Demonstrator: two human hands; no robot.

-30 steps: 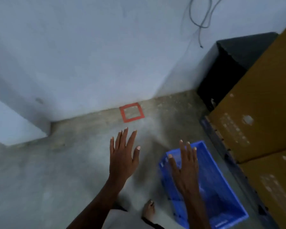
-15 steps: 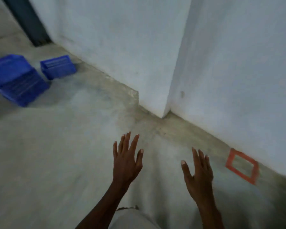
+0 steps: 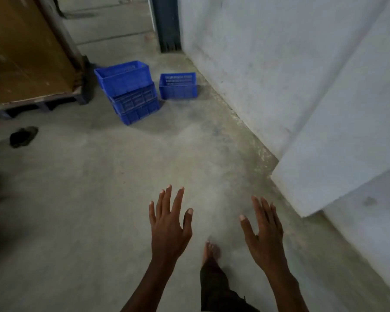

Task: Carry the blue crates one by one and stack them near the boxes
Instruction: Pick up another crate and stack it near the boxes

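Both hands are empty, the left hand (image 3: pixel 170 230) and right hand (image 3: pixel 262 235) held out with each grip spread. The stacked blue crates (image 3: pixel 128 92) and a single blue crate (image 3: pixel 178 85) sit well ahead on the concrete floor (image 3: pixel 88 210). The top crate sits skewed on its stack, so a careless lift could likely drag the lower ones over.
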